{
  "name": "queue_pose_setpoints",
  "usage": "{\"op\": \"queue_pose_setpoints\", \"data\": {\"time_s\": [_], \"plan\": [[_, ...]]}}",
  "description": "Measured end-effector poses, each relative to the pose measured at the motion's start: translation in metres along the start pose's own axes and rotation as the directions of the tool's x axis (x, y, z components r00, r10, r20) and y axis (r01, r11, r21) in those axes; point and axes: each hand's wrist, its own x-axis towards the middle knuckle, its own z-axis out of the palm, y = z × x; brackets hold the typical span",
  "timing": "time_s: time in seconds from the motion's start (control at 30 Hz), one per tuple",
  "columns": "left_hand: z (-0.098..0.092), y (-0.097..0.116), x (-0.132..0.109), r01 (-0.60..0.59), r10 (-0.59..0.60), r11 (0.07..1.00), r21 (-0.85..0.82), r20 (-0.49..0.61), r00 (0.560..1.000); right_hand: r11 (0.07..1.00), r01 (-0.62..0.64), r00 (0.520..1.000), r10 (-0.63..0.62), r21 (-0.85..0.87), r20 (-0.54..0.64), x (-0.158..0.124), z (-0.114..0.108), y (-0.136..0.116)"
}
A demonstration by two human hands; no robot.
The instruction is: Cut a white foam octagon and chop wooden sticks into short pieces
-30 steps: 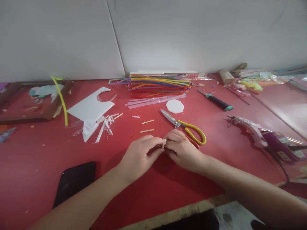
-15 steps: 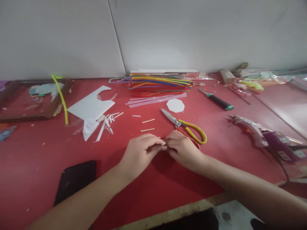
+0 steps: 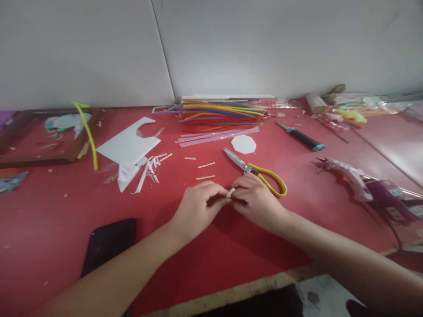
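A short pale wooden stick (image 3: 230, 192) pokes up between the fingertips of both hands above the red table. My left hand (image 3: 197, 206) is closed, its thumb and index finger pinching the stick. Pressed against it from the other side, my right hand (image 3: 259, 199) has its fingers curled around the stick's other side. Scissors (image 3: 245, 167) with yellow and red handles lie just behind my right hand, which covers part of them. Two similar wooden sticks, a nearer stick (image 3: 205, 178) and a farther stick (image 3: 206, 165), lie just beyond my hands.
Behind are a white octagonal piece (image 3: 243, 144), pink glue sticks (image 3: 216, 137) and colourful pipe cleaners (image 3: 221, 113). A cutter knife (image 3: 301, 135) and glue gun (image 3: 350, 178) lie right. White cut foam board (image 3: 127, 143), scraps (image 3: 150, 169) and a black phone (image 3: 109, 244) are left.
The short wooden stick now shows tilted up between my fingertips, where it was mostly hidden before. Both hands stay together. The whole view has shifted slightly.
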Motion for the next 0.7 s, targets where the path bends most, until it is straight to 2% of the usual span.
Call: {"op": "queue_pose_setpoints", "data": {"time_s": [0.13, 0.3, 0.5, 0.6, 0.7], "plan": [[0.002, 0.000, -0.001, -0.010, 0.010, 1.000, -0.008, 0.000, 1.000, 0.999, 0.015, 0.999, -0.017, 0.044, 0.027, -0.001, -0.003, 0.003], [0.005, 0.000, -0.004, -0.031, 0.030, 0.999, -0.010, -0.016, 0.999, 0.998, 0.060, 0.998, -0.059, 0.037, -0.015, -0.001, 0.001, 0.003], [0.005, -0.001, -0.004, -0.032, 0.033, 0.999, 0.020, -0.016, 0.999, 0.998, 0.049, 0.998, -0.048, 0.033, -0.040, -0.002, 0.004, 0.002], [0.006, -0.001, -0.005, -0.019, 0.020, 1.000, 0.023, -0.036, 0.999, 0.999, 0.037, 0.999, -0.037, 0.029, -0.009, 0.000, 0.002, 0.001], [0.009, -0.003, -0.007, 0.020, -0.020, 1.000, -0.010, -0.042, 0.999, 1.000, -0.015, 0.997, 0.012, 0.027, 0.080, 0.003, -0.012, 0.004]]}}
